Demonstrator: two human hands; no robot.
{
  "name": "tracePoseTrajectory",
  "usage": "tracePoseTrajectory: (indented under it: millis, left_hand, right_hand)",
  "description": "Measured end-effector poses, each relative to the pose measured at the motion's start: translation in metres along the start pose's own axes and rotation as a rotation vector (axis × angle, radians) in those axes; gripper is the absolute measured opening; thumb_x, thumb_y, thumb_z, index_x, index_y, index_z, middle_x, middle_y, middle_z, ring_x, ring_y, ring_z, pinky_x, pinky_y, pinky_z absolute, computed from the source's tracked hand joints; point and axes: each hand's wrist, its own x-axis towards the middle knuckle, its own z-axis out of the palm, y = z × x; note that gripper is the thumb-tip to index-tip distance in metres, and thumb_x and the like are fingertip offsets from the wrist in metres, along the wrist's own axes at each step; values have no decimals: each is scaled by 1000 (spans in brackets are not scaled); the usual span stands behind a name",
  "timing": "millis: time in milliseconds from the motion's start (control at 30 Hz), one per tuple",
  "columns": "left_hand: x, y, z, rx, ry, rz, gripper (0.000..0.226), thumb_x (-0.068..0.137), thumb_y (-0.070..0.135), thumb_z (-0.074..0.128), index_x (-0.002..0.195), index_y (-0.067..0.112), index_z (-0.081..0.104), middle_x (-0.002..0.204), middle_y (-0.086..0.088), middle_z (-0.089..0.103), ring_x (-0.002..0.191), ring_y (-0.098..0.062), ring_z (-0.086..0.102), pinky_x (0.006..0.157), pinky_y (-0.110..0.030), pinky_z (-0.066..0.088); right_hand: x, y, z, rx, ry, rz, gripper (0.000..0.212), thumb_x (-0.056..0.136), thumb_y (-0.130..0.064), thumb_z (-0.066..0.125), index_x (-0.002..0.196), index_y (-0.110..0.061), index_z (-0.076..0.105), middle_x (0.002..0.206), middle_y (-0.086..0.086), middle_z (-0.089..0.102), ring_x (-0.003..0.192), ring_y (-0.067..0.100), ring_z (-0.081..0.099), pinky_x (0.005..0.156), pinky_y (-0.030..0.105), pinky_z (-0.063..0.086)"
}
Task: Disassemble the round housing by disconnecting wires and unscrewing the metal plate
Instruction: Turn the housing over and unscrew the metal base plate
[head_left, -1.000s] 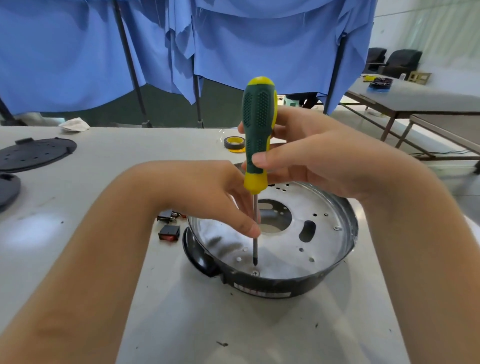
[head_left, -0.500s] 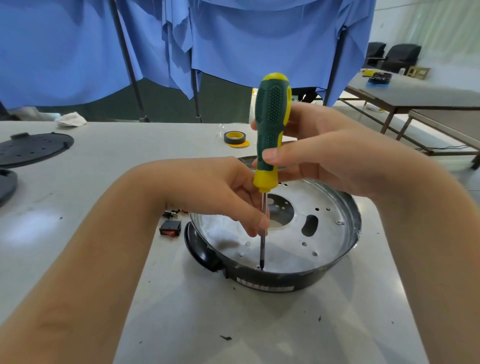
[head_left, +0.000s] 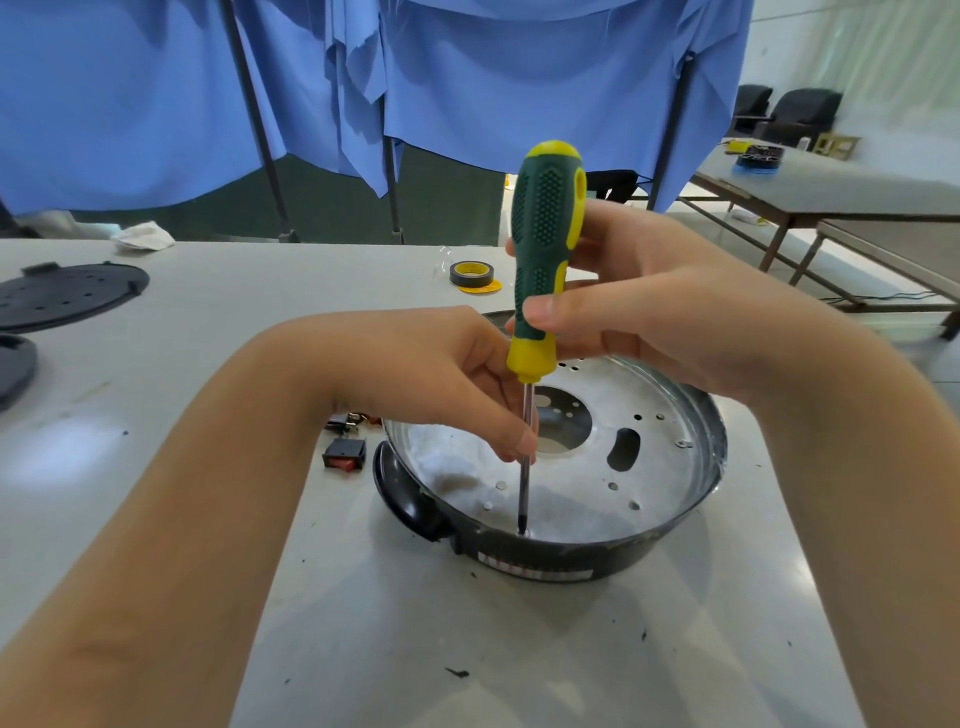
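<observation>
From the head camera, the round housing (head_left: 545, 561) sits on the white table (head_left: 208, 322), and everything else is placed against it. Inside its black wall lies the metal plate (head_left: 623, 467), silvery and drilled with holes. A green and yellow screwdriver (head_left: 543, 260) stands upright over the housing's near edge, its tip on a screw (head_left: 521, 532) in the plate. The right hand (head_left: 649, 306) curls its fingers and thumb round the handle. The left hand (head_left: 441, 374) pinches the bare shaft between its fingertips, above the plate. Just left of the housing lies a small black rocker switch (head_left: 343, 454). Beyond the housing sits a roll of black and yellow tape (head_left: 470, 273). Well to its left rests a black perforated disc (head_left: 67, 293).
</observation>
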Motion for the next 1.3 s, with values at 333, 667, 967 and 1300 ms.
tracePoseTrajectory:
  millis: [333,667,967,1300]
  left_hand:
    - [0,4,1,-7,-14,6,7,82,29,76,89,25,74,85,10,76,85,-4,71,84,-18,49]
    - [5,2,3,-37,-1,66,30,82,27,77,56,38,67,52,20,61,52,5,59,55,0,39]
    - [9,-1,9,60,-28,18,23,79,45,76,67,26,70,60,12,61,58,-3,57,70,-17,49]
    - [29,-12,26,-313,-214,83,14,90,16,65,84,4,67,82,-3,73,84,-22,68,89,-32,54]
  right_hand:
    - [-5,-5,5,-139,72,-83,44,67,-36,72,103,-13,63,94,0,68,82,12,72,65,18,56]
    - [-1,-6,12,-184,251,-186,42,86,-41,62,112,-8,62,87,6,67,82,17,70,76,29,59]
    - [4,-9,26,482,146,-212,15,88,-13,39,92,-10,53,74,7,52,58,18,48,56,29,45]
    - [14,5,26,602,336,-236,27,96,-32,47,76,-15,45,54,-3,43,40,8,32,40,21,31]
